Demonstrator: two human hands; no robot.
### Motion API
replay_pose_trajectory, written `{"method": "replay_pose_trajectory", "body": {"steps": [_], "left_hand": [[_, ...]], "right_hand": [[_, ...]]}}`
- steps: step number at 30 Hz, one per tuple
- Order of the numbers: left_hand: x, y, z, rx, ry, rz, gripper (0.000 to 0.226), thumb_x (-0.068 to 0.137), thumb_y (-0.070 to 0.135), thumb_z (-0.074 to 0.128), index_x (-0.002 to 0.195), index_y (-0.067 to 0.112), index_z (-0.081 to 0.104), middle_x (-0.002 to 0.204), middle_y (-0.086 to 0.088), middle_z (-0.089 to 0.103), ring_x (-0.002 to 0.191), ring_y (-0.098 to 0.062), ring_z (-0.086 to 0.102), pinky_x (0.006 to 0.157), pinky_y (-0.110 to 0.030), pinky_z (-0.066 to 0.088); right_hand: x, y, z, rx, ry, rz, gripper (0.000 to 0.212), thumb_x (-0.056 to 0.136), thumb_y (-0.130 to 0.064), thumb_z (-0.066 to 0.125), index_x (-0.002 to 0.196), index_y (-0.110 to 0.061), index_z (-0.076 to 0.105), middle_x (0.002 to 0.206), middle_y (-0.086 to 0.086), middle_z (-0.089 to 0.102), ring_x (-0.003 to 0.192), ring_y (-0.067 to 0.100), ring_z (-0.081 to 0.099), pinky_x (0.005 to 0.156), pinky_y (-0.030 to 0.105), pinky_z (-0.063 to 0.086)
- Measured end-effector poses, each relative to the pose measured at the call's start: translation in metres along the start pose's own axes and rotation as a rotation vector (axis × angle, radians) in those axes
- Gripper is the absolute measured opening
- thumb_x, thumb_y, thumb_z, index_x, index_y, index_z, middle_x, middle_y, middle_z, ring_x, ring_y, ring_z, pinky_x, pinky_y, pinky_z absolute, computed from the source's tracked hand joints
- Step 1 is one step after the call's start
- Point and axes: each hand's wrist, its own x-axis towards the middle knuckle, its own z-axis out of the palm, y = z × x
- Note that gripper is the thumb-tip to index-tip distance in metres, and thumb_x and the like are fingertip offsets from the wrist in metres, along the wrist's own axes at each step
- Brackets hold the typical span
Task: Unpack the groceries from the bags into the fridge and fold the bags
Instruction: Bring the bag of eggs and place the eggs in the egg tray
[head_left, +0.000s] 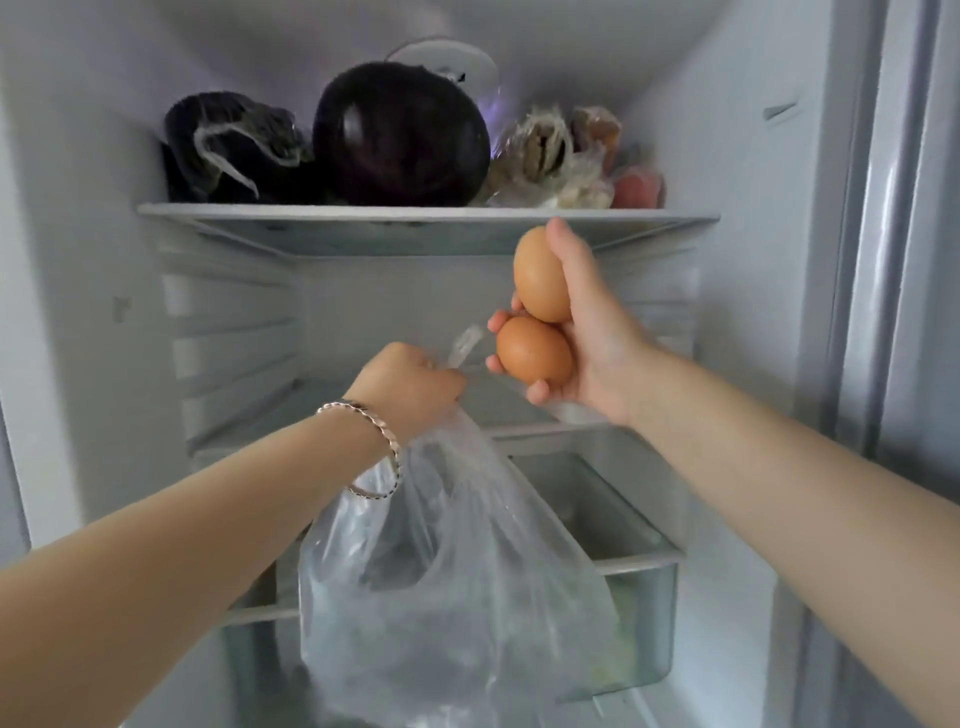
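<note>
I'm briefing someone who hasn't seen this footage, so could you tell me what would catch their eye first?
Two brown eggs, stacked one above the other in the right hand, stand out mid-frame before the open fridge. Just below them to the left, the left hand grips the handles of a clear plastic bag hanging in front of the drawer. On the top shelf sits a big dark eggplant among wrapped food.

No writing, label, brand or number could be read anywhere, whether on the thin clear plastic bag (441, 571), the two brown eggs (541, 283), the crinkled clear-wrapped packets (550, 156) on the top glass shelf (363, 210) or the white fridge walls (753, 260).
</note>
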Motion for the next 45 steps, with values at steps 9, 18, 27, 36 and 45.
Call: {"method": "replay_pose_trajectory", "body": {"steps": [9,18,27,36,45], "left_hand": [[0.061,0.035,0.017,0.293,-0.082,0.112,0.021,0.094,0.010,0.045,0.112,0.007,0.055,0.096,-0.008,0.059,0.093,-0.030,0.057,0.068,-0.023,0.037],[0.075,0.042,0.056,-0.004,-0.181,0.053,0.030,0.087,0.037,0.044,0.103,0.013,0.055,0.084,-0.004,0.058,0.088,-0.026,0.056,0.056,-0.026,0.036],[0.088,0.038,0.082,-0.487,-0.354,-0.139,0.066,0.044,0.054,0.067,0.101,0.020,0.068,0.105,-0.010,0.068,0.092,-0.028,0.065,0.069,-0.028,0.048],[0.102,0.034,0.076,-0.396,-0.365,-0.101,0.034,0.064,0.051,0.065,0.071,0.018,0.059,0.072,-0.003,0.058,0.063,-0.017,0.053,0.064,-0.024,0.040],[0.104,0.037,0.072,-0.149,-0.325,-0.026,0.033,0.087,0.049,0.049,0.068,0.022,0.051,0.067,0.004,0.051,0.056,-0.011,0.046,0.044,-0.017,0.033]], "right_hand": [[0.031,-0.055,-0.024,-1.283,0.272,-0.430,0.052,0.073,-0.072,0.051,0.098,-0.028,0.063,0.094,-0.011,0.065,0.088,0.015,0.060,0.077,0.033,0.048],[0.074,-0.047,-0.055,-1.512,0.118,-0.112,0.060,0.071,-0.076,0.050,0.094,-0.021,0.060,0.092,-0.001,0.063,0.086,0.022,0.060,0.077,0.032,0.050],[0.155,-0.031,-0.062,-1.404,0.074,0.216,0.050,0.083,-0.067,0.044,0.085,-0.019,0.055,0.072,0.009,0.050,0.064,0.025,0.050,0.056,0.026,0.045],[0.194,-0.031,-0.059,-1.924,-0.038,0.084,0.059,0.087,-0.070,0.036,0.132,-0.033,0.046,0.134,-0.001,0.050,0.120,0.022,0.048,0.092,0.031,0.039],[0.218,-0.015,-0.055,-1.845,-0.195,0.268,0.055,0.101,-0.046,0.026,0.137,-0.009,0.043,0.138,0.013,0.047,0.126,0.030,0.046,0.098,0.033,0.036]]}}
